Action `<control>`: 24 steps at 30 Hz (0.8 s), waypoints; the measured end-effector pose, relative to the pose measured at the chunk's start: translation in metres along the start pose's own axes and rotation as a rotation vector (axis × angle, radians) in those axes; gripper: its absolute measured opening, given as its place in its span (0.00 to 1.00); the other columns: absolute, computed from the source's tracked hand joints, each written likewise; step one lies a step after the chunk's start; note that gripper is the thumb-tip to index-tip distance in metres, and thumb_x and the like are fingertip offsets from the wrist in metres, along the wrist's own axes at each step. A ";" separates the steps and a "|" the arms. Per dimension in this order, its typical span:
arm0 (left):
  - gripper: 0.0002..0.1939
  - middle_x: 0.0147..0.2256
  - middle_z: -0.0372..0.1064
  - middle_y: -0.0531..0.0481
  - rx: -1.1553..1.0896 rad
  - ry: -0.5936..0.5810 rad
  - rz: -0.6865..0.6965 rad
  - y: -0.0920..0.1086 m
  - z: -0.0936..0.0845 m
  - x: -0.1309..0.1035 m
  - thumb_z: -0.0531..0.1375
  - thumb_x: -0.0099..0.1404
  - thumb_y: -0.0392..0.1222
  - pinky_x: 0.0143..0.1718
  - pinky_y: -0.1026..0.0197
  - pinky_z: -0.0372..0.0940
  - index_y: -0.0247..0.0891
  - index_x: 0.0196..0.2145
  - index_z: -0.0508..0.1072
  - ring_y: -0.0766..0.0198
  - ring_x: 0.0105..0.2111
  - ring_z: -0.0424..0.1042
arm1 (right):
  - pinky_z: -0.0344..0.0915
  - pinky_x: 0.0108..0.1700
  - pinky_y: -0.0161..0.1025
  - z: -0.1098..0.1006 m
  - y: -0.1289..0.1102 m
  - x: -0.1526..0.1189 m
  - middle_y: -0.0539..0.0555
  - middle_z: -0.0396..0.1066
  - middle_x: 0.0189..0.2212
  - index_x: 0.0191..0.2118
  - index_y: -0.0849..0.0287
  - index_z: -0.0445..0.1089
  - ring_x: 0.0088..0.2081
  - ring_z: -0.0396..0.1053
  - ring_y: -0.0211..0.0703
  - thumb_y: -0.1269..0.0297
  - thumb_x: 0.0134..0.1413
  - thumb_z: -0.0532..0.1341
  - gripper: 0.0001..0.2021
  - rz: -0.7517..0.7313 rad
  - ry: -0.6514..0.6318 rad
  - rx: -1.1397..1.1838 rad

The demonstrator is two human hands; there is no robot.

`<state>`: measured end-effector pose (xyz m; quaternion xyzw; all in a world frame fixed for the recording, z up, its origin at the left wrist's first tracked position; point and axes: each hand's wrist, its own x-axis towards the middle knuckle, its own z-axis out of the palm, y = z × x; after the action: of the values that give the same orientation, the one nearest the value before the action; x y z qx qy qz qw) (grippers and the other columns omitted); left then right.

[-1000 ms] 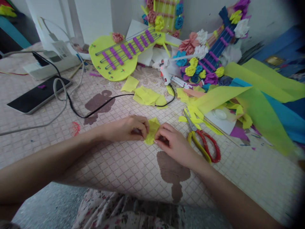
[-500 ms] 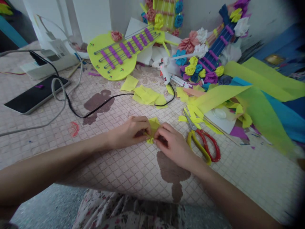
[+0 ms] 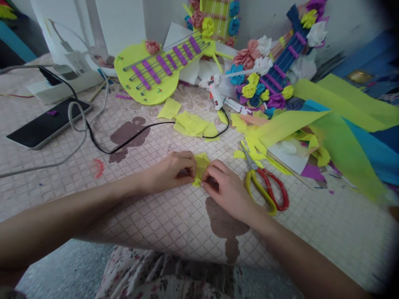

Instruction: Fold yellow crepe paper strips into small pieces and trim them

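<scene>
A small piece of yellow crepe paper [image 3: 202, 162] is held between my two hands above the patterned tablecloth. My left hand [image 3: 177, 168] pinches its left side, and my right hand [image 3: 222, 185] pinches its right side. The lower edge of the paper looks gathered or crumpled between the fingertips. Scissors [image 3: 264, 185] with red and yellow handles lie slightly open just right of my right hand. Beyond my hands is a loose pile of cut yellow paper pieces [image 3: 191, 123].
A white glue gun [image 3: 216, 93] with a black cord [image 3: 124, 145] stands behind the pile. A yellow paper guitar [image 3: 149, 79] lies at the back, a blue flowered one [image 3: 282, 68] to its right. Crepe strips [image 3: 339, 137] cover the right side; a phone [image 3: 46, 124] lies left.
Both hands stay nearly in place on the yellow paper. The left fingers shift very slightly; nothing else visibly moves.
</scene>
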<state>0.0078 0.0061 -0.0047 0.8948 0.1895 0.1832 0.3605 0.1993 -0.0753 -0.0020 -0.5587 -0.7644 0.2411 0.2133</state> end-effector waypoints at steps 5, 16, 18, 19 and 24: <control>0.04 0.33 0.64 0.49 0.006 0.017 -0.054 0.003 0.003 -0.002 0.58 0.60 0.29 0.33 0.64 0.61 0.33 0.28 0.69 0.67 0.31 0.65 | 0.62 0.35 0.38 0.001 -0.001 -0.001 0.52 0.62 0.35 0.32 0.57 0.63 0.34 0.64 0.40 0.74 0.54 0.57 0.05 0.004 -0.002 0.001; 0.03 0.42 0.66 0.47 -0.053 -0.153 0.042 -0.001 -0.008 -0.004 0.61 0.62 0.35 0.46 0.59 0.62 0.38 0.30 0.76 0.62 0.44 0.66 | 0.62 0.40 0.39 -0.010 0.002 -0.002 0.52 0.62 0.41 0.35 0.54 0.68 0.42 0.64 0.41 0.74 0.54 0.60 0.07 -0.080 -0.159 0.091; 0.04 0.42 0.66 0.47 -0.041 -0.150 0.041 -0.003 -0.009 -0.003 0.62 0.62 0.35 0.46 0.59 0.62 0.38 0.30 0.76 0.62 0.44 0.66 | 0.62 0.40 0.38 -0.012 0.002 -0.002 0.52 0.62 0.41 0.34 0.54 0.68 0.40 0.64 0.40 0.75 0.55 0.59 0.07 -0.092 -0.177 0.093; 0.04 0.42 0.66 0.47 -0.042 -0.150 0.046 -0.003 -0.010 -0.003 0.62 0.62 0.35 0.46 0.59 0.62 0.38 0.30 0.76 0.62 0.44 0.66 | 0.62 0.40 0.38 -0.012 0.003 -0.002 0.51 0.62 0.41 0.34 0.54 0.69 0.40 0.64 0.39 0.75 0.55 0.59 0.07 -0.093 -0.180 0.095; 0.04 0.42 0.66 0.45 -0.134 -0.200 0.063 -0.008 -0.016 0.000 0.60 0.63 0.31 0.43 0.60 0.65 0.35 0.34 0.74 0.64 0.40 0.68 | 0.62 0.41 0.37 -0.015 0.004 0.000 0.51 0.61 0.40 0.35 0.56 0.66 0.40 0.64 0.39 0.76 0.53 0.60 0.07 -0.038 -0.157 0.148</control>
<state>-0.0016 0.0212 0.0004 0.8879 0.1120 0.1165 0.4307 0.2112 -0.0727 0.0071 -0.5060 -0.7695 0.3357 0.1978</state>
